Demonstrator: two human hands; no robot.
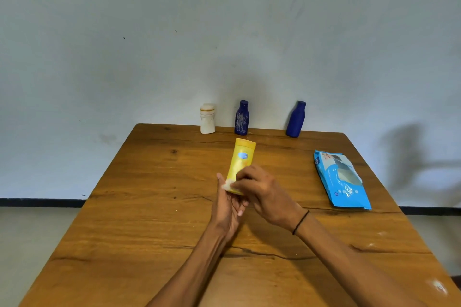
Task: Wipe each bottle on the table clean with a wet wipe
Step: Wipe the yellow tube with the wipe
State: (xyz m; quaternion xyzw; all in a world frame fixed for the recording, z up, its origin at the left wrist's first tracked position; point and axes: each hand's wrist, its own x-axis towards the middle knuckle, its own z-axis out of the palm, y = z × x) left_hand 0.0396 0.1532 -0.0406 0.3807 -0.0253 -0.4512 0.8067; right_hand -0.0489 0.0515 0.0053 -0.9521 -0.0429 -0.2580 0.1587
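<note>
Nearest, above the wooden table (pixel 154 207), the left hand (pixel 225 209) grips the lower end of a yellow bottle (pixel 240 161), which tilts away toward the wall. The right hand (pixel 259 190), a black band (pixel 300 222) on its wrist, curls over the bottle and presses a white wet wipe (pixel 228 185) against it. Off to the right lies a blue wipes pack (pixel 341 179). Along the far edge stand a white bottle (pixel 207 118), a patterned dark blue bottle (pixel 242 117) and a plain blue bottle (pixel 296 119).

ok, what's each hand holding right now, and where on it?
Left hand grips the yellow bottle at its lower end. Right hand pinches a white wet wipe against the bottle's lower body.
</note>
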